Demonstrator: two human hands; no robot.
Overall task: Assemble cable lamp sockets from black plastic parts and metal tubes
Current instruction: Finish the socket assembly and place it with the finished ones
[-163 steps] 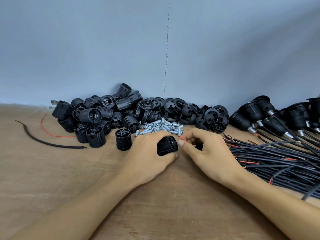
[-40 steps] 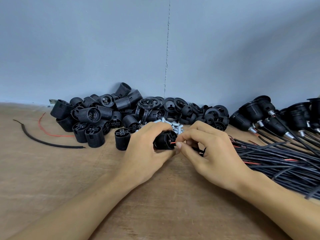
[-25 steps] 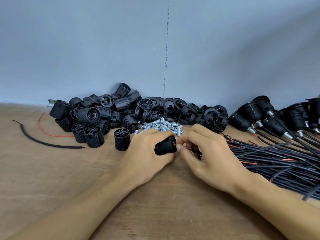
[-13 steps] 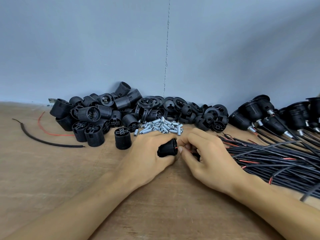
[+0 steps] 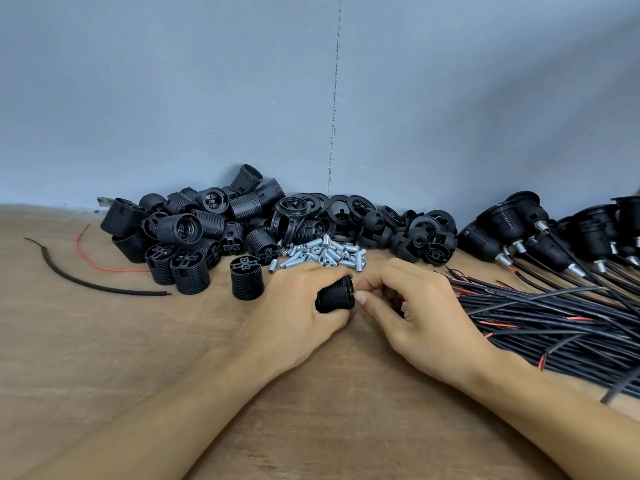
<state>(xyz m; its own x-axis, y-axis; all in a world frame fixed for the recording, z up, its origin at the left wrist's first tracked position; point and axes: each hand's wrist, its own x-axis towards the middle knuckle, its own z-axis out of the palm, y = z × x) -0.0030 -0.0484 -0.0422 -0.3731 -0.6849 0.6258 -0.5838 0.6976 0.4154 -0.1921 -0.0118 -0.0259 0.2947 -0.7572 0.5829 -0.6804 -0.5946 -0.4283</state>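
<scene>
The left hand [image 5: 298, 306] grips a ribbed black socket body [image 5: 333, 300] at centre, while the right hand [image 5: 412, 306] pinches a red wire tip [image 5: 352, 293] at its right end. Just beyond lie metal tubes [image 5: 325, 252]. The big far-left heap of loose black parts [image 5: 207, 230], against fewer finished sockets [image 5: 519, 230] far right, suggests much remains.

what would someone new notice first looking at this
The left hand grips a ribbed black socket body at mid-table while the right hand pinches a red wire at its end. Behind them a heap of black plastic parts lines the wall with a small pile of metal tubes in front of it, and a bundle of black cables spreads on the right.
</scene>
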